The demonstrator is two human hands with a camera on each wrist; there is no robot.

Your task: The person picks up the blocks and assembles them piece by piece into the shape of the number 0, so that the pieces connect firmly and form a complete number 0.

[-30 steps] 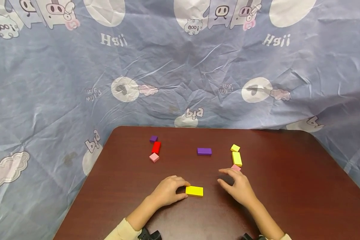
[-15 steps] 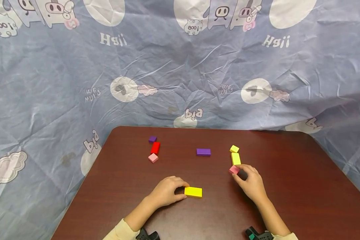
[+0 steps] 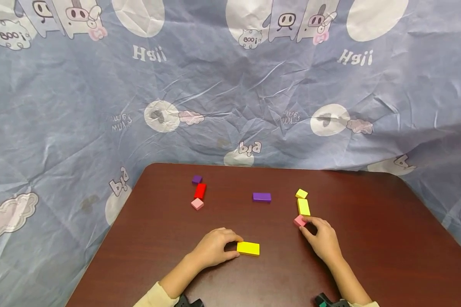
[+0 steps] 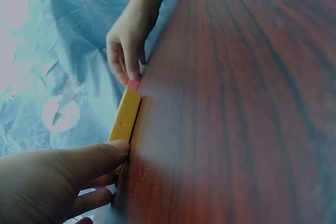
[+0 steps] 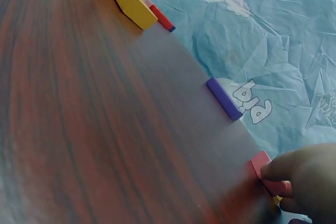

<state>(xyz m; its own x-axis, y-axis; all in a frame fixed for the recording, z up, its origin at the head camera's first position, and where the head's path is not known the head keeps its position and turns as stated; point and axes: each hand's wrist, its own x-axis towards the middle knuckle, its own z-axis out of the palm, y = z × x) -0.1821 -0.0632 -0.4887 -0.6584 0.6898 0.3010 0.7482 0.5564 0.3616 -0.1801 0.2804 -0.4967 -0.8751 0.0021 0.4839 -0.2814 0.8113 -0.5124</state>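
Near the front of the table, my left hand (image 3: 214, 248) pinches the left end of a yellow rectangular block (image 3: 248, 248) between thumb and fingers. In the left wrist view the thumb lies against the near end of this yellow block (image 4: 125, 116). To the right, my right hand (image 3: 324, 243) holds a small pink block (image 3: 300, 221) between thumb and index finger, down at the tabletop. Just behind the pink block lies another yellow rectangular block (image 3: 303, 207), with a small yellow block (image 3: 301, 193) at its far end. The right wrist view shows the thumb on the pink block (image 5: 261, 162).
A purple rectangular block (image 3: 261, 197) lies at mid-table. On the left, a small purple block (image 3: 197, 179), a red block (image 3: 200, 191) and another pink block (image 3: 197, 204) form a line. Behind the brown table (image 3: 353, 200) hangs a patterned blue cloth (image 3: 223, 85).
My right hand has moved right from beside the pink block and now pinches it, the block shifting slightly toward me. The left hand has stayed on the yellow block.
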